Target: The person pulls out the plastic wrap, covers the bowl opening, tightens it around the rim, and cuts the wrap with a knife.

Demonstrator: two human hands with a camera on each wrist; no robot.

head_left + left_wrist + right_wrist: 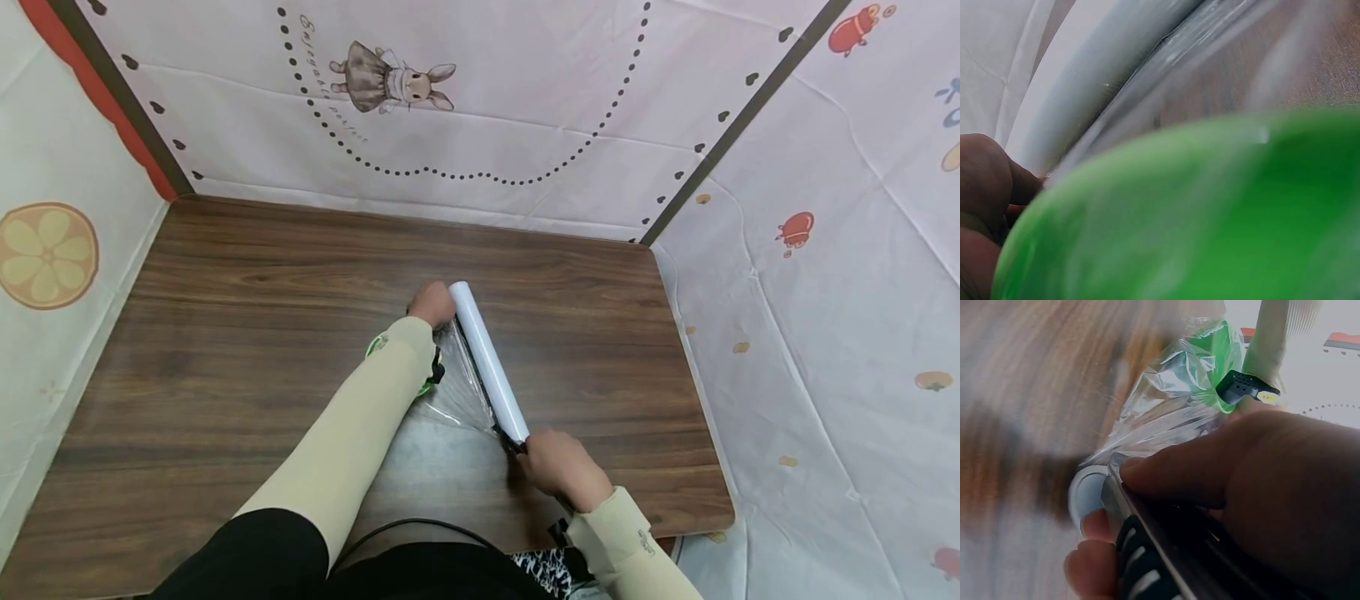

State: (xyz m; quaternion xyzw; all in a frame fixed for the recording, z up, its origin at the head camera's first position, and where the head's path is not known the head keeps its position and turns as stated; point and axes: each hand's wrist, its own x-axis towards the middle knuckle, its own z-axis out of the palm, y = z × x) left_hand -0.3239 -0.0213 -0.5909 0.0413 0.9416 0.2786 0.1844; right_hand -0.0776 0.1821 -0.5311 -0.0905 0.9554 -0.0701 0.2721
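A white roll [487, 358] lies slantwise on the wooden table, with clear plastic film [459, 387] spread along its left side. At the roll's far end my left hand [432, 305] pinches the edge of the film; in the left wrist view its fingers [985, 181] are partly hidden behind a blurred green part [1210, 212] of the plastic. My right hand [562, 468] is at the near end, gripping a utility knife [1141, 550] with a dark ribbed handle. Its metal blade points at the film beside the roll's round end [1088, 490], the thumb lying along it.
The brown wooden table [247, 333] reaches to printed cloth walls [465, 108] at the back and both sides. A black cable [420, 522] curves along the near edge by the person's body. A black wrist camera [1241, 387] sits against the green plastic.
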